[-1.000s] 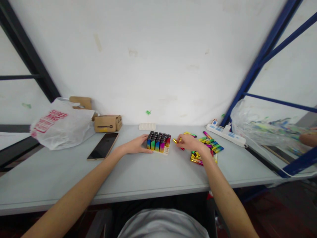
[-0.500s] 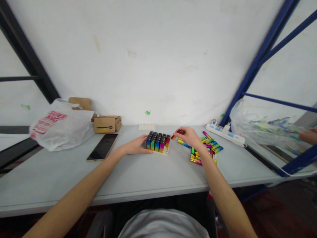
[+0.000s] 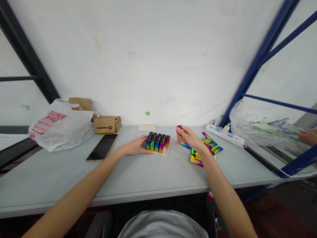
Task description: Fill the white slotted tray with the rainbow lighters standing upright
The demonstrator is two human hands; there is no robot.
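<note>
Right hand (image 3: pixel 187 135) clamped on one lighter (image 3: pixel 179 127), now turned nearer upright, apparently matching the standing lighters (image 3: pixel 156 145); left hand (image 3: pixel 133 146), thumb and fingers apart, beside tray (image 3: pixel 165 152).

A white plastic bag (image 3: pixel 64 130) with red print is set at the left of the counter (image 3: pixel 138 175), with a piece of cardboard (image 3: pixel 83 103) partly hidden behind it. A small cardboard box (image 3: pixel 105 125) is placed just beside the bag, and a dark-screened phone (image 3: pixel 102 147) is laid flat nearer the front edge. The wall (image 3: pixel 158 66) is marked with a green scribble (image 3: pixel 147 113). At the right, plugs are fitted into a white power strip (image 3: pixel 236 139). Beyond the blue frame (image 3: pixel 256 62), a clear plastic bag (image 3: pixel 260 129) and another person's hand (image 3: pixel 308 136) are seen, blurred.
</note>
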